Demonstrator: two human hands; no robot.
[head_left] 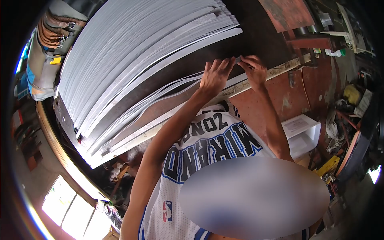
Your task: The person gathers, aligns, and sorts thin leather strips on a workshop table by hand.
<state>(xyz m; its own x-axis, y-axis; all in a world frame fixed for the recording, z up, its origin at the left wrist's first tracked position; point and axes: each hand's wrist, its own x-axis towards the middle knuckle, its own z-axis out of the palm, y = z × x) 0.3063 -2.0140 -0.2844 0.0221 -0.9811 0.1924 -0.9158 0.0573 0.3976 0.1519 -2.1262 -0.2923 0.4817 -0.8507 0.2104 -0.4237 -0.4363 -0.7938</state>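
Note:
Several thin grey-white strips [172, 86] run along the near side of the dark tabletop [258, 46] and pass under my left hand [214, 77]. The fingers of that hand are curled over the strips. Just to its right, my right hand [255, 72] has thumb and fingers pinched together at the strips' end; the tip it grips is small and partly hidden by the fingers. Beyond both hands lies a large, fanned stack of long pale strips [140, 48].
Brown belts [54, 36] wrap a bundle at the upper left. A pale edge rail [276, 73] borders the table beside a red panel [296, 94]. A white bin [302, 136] stands at the right, near assorted clutter.

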